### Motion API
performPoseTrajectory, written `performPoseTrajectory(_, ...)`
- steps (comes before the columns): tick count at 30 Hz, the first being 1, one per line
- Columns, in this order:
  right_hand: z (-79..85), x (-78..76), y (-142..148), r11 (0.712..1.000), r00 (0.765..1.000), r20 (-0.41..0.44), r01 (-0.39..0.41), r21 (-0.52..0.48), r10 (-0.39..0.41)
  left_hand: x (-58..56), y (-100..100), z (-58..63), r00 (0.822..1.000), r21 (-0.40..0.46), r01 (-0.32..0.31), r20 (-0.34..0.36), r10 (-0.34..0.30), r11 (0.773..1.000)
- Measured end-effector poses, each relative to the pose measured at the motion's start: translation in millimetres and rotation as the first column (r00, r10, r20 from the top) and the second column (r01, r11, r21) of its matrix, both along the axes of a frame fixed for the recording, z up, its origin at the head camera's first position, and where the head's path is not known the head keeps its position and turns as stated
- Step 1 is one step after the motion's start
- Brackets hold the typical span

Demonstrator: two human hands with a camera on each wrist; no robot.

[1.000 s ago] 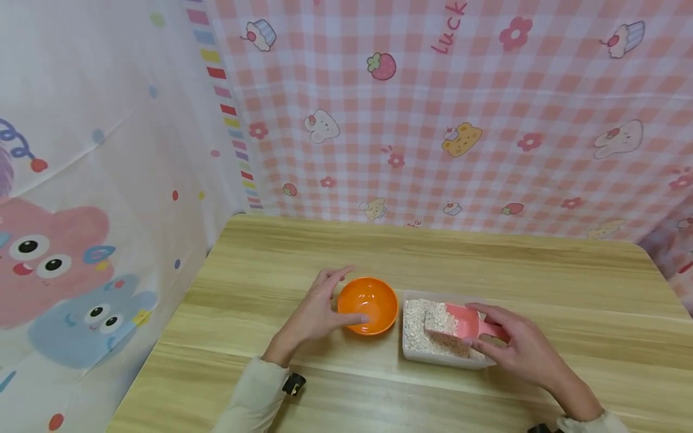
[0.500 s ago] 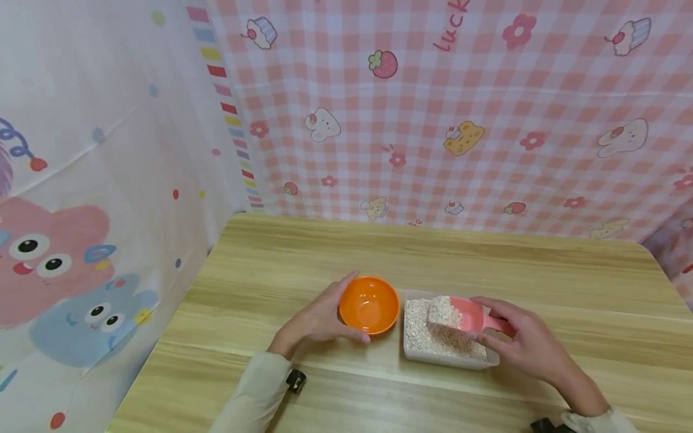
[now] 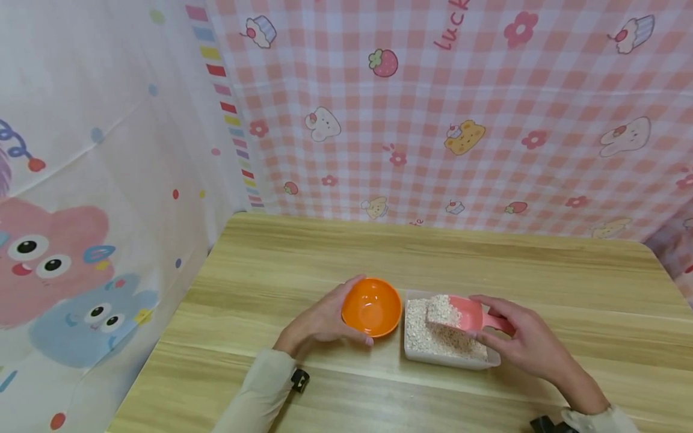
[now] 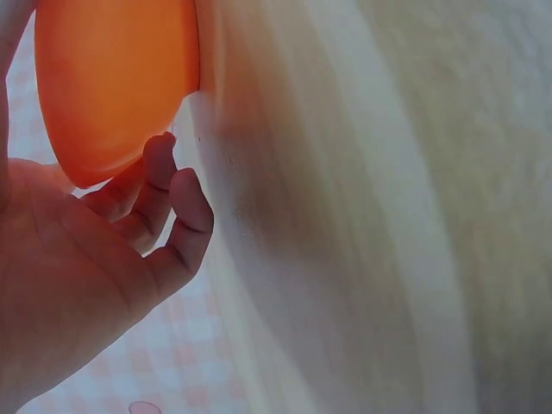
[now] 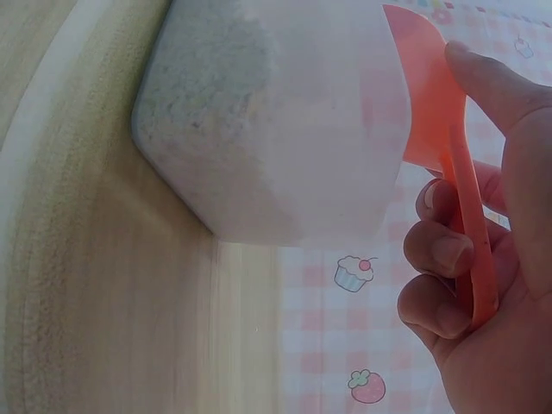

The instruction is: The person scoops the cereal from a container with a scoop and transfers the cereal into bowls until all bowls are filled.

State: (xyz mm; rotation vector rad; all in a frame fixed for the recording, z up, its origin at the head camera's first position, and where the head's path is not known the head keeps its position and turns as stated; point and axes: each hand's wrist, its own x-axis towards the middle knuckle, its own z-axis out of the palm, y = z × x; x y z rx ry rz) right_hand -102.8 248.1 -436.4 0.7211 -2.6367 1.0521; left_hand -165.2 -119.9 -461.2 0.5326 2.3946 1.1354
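Note:
An orange bowl point(image 3: 371, 308) stands on the table, its inside bare. My left hand point(image 3: 325, 317) holds it from the left, thumb along the near side and fingers round the far side. From below, the left wrist view shows curled fingers point(image 4: 191, 211) beside the bowl's wall point(image 4: 121, 86). Right of the bowl is a translucent plastic container point(image 3: 446, 359) of oat flakes point(image 3: 419, 331). My right hand point(image 3: 527, 340) grips the handle of a pink scoop point(image 3: 470, 314), heaped with flakes over the container. Curled fingers wrap the handle point(image 5: 479, 250) in the right wrist view.
The wooden table point(image 3: 303, 246) has its far edge against a pink checked cloth point(image 3: 352, 156). A white cloth with cartoon prints point(image 3: 135, 180) hangs along the left side. Only a narrow gap separates bowl and container.
My left hand has come in round the bowl, its thumb moving from over the inside to the near side. The bowl has shifted slightly right. The loaded scoop has risen a little.

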Motion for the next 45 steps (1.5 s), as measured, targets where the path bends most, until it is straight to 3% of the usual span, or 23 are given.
performPoseTrajectory(16, 9.8, -4.3, -5.6, 1.0, 1.0, 0.007, -0.016, 0.005, 0.016, 4.2, 2.1, -2.9, 0.998, 0.037, 0.012, 0.061, -0.014, 0.999)
performPoseTrajectory(24, 16.1, -7.7, -10.4, 0.999, 1.0, -0.013, -0.026, 0.043, 0.026, 4.1, 2.4, -3.2, 0.994, 0.006, -0.011, 0.105, 0.011, 1.0)
performPoseTrajectory(45, 34.8, -21.5, -39.2, 0.991, 0.999, -0.006, -0.044, 0.125, 0.045, 5.6, 2.3, -1.9, 0.984, 0.057, -0.047, 0.173, 0.036, 0.997)
